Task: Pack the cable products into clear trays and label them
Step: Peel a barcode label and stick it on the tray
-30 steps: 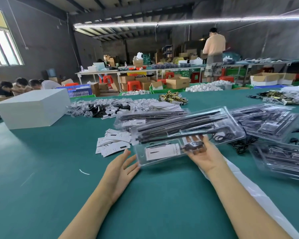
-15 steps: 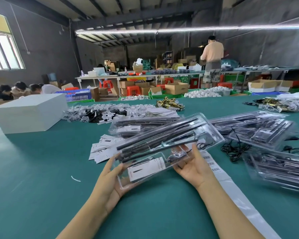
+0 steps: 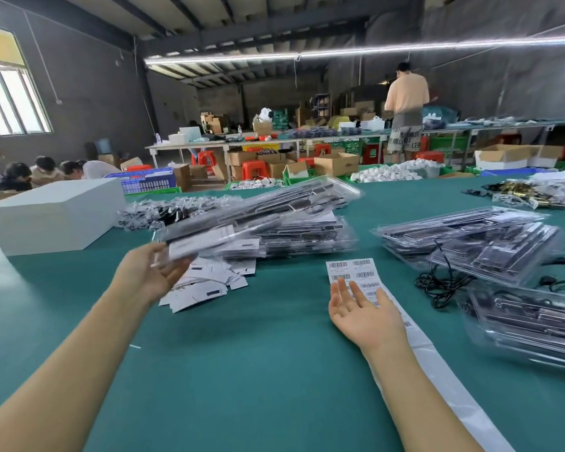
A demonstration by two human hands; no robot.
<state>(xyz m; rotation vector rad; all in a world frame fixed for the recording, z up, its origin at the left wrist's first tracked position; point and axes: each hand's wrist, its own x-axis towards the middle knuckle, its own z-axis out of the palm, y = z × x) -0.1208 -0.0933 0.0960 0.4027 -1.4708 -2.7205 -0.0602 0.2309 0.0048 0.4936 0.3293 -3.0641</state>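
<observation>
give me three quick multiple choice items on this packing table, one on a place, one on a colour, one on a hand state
1. The white barcode label strip lies:
A. on the white box
B. on the table by the right hand
C. under the left hand

2. The table covering is:
A. green
B. red
C. grey

3. The right hand is:
A. gripping a tray
B. fisted
C. open, palm up

Answers: 1 B, the strip runs past that hand; 2 A, green surface; 3 C, its fingers are spread and empty, while the left hand holds the clear plastic tray.
</observation>
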